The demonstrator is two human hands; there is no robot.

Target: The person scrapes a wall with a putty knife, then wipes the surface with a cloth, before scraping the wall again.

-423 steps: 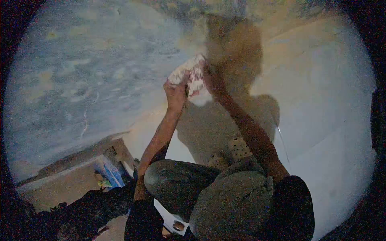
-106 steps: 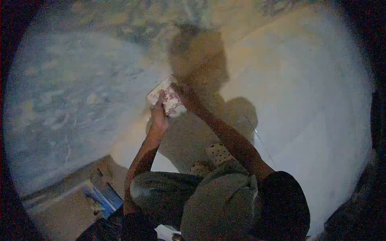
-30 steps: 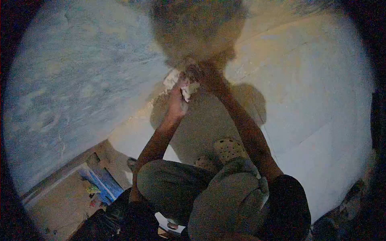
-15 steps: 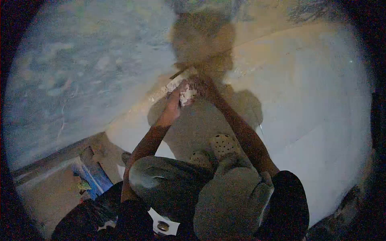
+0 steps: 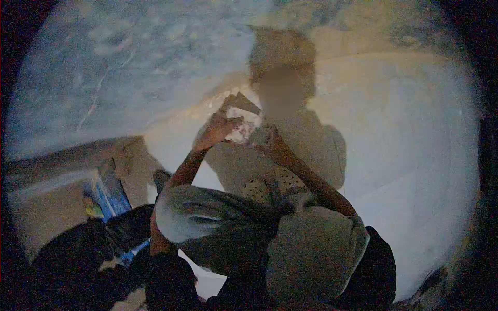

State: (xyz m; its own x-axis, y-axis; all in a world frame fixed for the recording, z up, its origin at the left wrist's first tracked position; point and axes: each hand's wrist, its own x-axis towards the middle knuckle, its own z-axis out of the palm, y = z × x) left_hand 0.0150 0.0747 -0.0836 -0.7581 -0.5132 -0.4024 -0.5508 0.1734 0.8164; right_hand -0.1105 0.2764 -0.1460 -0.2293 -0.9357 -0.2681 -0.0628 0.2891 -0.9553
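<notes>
Holding the pale, red-blotched piece (image 5: 245,123) near the frame's upper centre: left hand (image 5: 220,129). Right hand (image 5: 267,140) beside its lower-right edge; whether gripping, cannot tell.

The left hand (image 5: 216,129) covers part of a pale, red-blotched item (image 5: 245,120), its markings too blurred to tell, and the right hand's grip is lost in dimness around the right hand (image 5: 269,140).

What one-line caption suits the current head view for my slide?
Left hand holding a pale mottled piece, right hand close by, a person's shadow ahead.
</notes>
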